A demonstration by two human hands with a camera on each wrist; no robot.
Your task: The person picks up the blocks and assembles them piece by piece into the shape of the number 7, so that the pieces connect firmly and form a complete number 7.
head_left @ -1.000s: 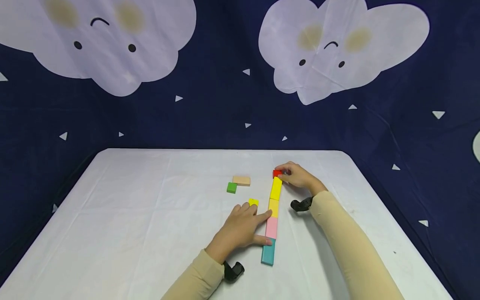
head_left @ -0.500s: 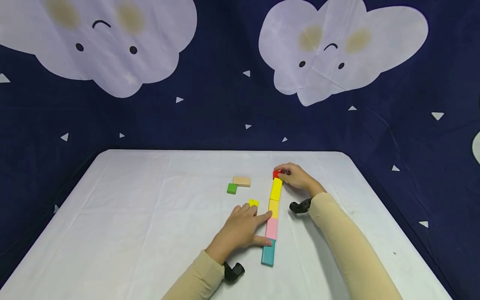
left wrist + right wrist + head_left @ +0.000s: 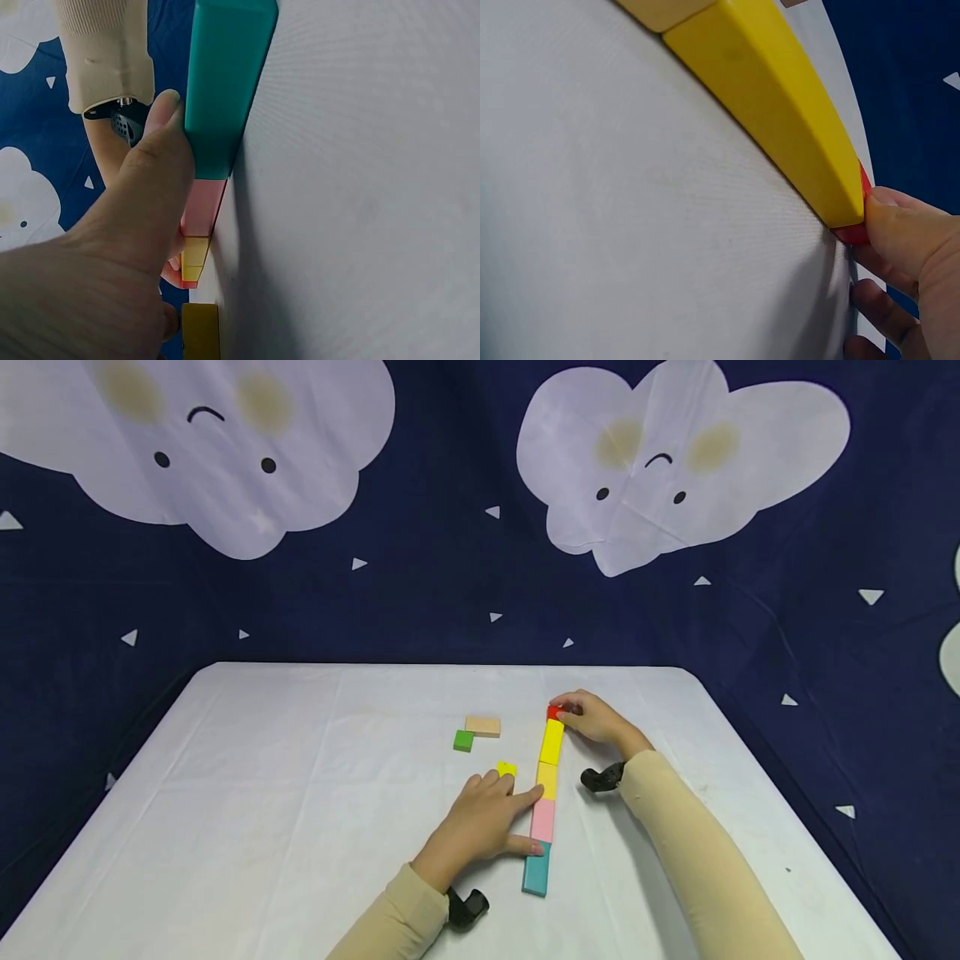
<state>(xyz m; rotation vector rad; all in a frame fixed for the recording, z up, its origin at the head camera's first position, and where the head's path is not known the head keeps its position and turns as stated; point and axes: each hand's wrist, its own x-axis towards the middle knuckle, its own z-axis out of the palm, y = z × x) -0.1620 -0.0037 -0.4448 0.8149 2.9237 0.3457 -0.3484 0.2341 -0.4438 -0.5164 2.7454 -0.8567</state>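
Your line of blocks runs teal [image 3: 536, 870], pink [image 3: 543, 820], orange-yellow [image 3: 547, 779], yellow [image 3: 552, 741], with your right hand [image 3: 596, 718] pinching the red block [image 3: 553, 712] against its 12 o'clock end. Your left hand [image 3: 480, 827] lies spread, steadying the pink block. At 10 o'clock, three loose blocks [image 3: 482, 726] look left to add.

The table [image 3: 300, 793] wore a white cloth — matt, finely woven, lightly creased. The teal block [image 3: 225, 82] and the long yellow block [image 3: 772, 105] looked like painted wood, smooth with a soft satin sheen. The tan block [image 3: 482, 726] showed bare, unpainted wood. Behind hung a dark blue fabric backdrop [image 3: 450, 552] — matt, wrinkled, printed with pale clouds.
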